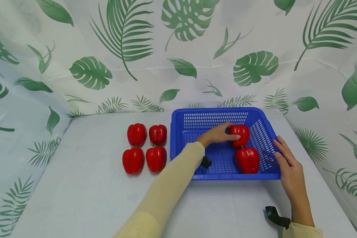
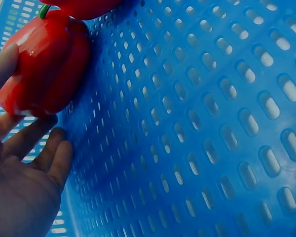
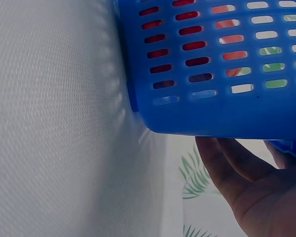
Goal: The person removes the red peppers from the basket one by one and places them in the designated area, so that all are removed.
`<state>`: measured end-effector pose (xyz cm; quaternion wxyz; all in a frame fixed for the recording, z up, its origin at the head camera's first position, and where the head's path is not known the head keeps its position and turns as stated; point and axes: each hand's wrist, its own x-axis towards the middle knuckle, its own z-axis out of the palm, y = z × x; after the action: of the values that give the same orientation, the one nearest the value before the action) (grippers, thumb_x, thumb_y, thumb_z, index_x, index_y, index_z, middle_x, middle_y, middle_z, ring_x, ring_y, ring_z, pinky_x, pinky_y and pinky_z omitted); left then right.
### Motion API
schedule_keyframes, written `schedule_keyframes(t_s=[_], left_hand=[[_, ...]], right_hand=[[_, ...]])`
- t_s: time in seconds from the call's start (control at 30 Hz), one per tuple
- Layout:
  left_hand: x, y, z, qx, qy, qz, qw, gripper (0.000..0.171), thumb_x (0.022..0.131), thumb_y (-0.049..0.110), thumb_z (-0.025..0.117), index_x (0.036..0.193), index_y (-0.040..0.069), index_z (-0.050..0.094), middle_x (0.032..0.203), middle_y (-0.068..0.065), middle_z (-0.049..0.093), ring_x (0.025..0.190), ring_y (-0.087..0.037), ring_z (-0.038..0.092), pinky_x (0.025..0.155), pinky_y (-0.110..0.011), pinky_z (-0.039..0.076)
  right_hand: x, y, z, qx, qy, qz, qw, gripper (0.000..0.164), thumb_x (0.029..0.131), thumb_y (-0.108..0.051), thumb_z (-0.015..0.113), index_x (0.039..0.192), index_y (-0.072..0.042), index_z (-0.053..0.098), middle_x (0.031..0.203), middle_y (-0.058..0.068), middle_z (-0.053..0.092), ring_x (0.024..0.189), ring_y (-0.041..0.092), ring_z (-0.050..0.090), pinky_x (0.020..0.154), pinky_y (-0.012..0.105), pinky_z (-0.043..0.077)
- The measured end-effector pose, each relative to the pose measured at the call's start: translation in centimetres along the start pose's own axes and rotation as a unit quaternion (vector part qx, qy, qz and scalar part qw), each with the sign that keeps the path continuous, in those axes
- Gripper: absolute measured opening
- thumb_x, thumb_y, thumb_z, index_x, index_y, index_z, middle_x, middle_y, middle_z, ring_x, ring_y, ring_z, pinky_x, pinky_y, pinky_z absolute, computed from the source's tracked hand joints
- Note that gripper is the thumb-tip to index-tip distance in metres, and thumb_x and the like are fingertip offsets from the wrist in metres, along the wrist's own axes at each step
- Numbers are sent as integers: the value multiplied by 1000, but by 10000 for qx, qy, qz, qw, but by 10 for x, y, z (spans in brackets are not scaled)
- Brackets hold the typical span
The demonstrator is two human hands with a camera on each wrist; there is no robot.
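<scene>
A blue perforated plastic basket stands on the table with two red bell peppers inside, near its right end. My left hand reaches into it and holds the farther bell pepper, thumb on one side and fingers at its end. In the left wrist view the thumb lies on this pepper, and some fingers are spread beside it. The nearer bell pepper sits just in front of it. At the basket's right side, my right hand grips the rim, its thumb at the inner edge and fingers along the outside.
Left of the basket, several red bell peppers sit on the white tabletop in two rows. A white cloth with green leaf prints hangs behind and beside the table. Each wrist carries a black device.
</scene>
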<state>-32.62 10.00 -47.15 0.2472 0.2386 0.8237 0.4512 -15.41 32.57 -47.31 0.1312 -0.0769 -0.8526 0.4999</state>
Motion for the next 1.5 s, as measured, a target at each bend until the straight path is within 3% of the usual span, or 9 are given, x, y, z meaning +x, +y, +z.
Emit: schedule_keyframes(t_s=[0.57, 0.7, 0.93, 1.1, 1.33, 1.5], left_hand=[[-2, 4, -8, -60, 442, 41, 9990, 66, 99, 34, 76, 157, 12, 52, 150, -9, 58, 131, -25, 57, 105, -41, 55], [-3, 5, -13, -357, 550, -46, 9978, 67, 97, 33, 78, 157, 15, 53, 150, -7, 57, 130, -23, 57, 103, -38, 56], [-8, 12, -25, -1213, 535, 79, 9911, 66, 97, 21, 80, 156, 9, 52, 144, -12, 56, 120, -25, 60, 90, -35, 62], [-15, 17, -35, -1446, 648, 187, 9872, 64, 98, 18, 79, 154, 8, 51, 138, -12, 58, 113, -23, 61, 87, -35, 63], [-25, 20, -48, -1899, 870, 273, 9776, 62, 98, 18, 78, 149, 4, 47, 143, -17, 57, 117, -28, 64, 97, -51, 59], [-34, 24, -57, -1914, 958, 352, 9762, 61, 98, 20, 78, 147, 3, 47, 143, -17, 57, 115, -27, 65, 92, -47, 62]], right_hand=[[0, 1, 1, -86, 4, 58, 9999, 50, 117, -34, 40, 167, -26, 41, 174, -16, 24, 161, 11, 16, 129, 50, 15], [1, 1, 2, -84, 6, 82, 9999, 50, 117, -34, 40, 167, -26, 41, 174, -16, 24, 161, 11, 16, 128, 51, 15], [2, 0, 2, -66, 36, 39, 10000, 50, 117, -34, 40, 166, -25, 42, 174, -15, 25, 161, 10, 17, 129, 46, 16], [2, 1, 2, -68, 19, 39, 10000, 50, 117, -33, 40, 166, -25, 42, 174, -15, 26, 161, 8, 17, 129, 44, 13], [2, 0, 0, -43, 31, 91, 9999, 50, 118, -33, 40, 166, -25, 41, 174, -16, 25, 161, 8, 16, 129, 45, 12], [2, 1, 3, -4, 8, 133, 9999, 50, 118, -33, 39, 166, -25, 41, 174, -16, 25, 161, 9, 16, 129, 45, 13]])
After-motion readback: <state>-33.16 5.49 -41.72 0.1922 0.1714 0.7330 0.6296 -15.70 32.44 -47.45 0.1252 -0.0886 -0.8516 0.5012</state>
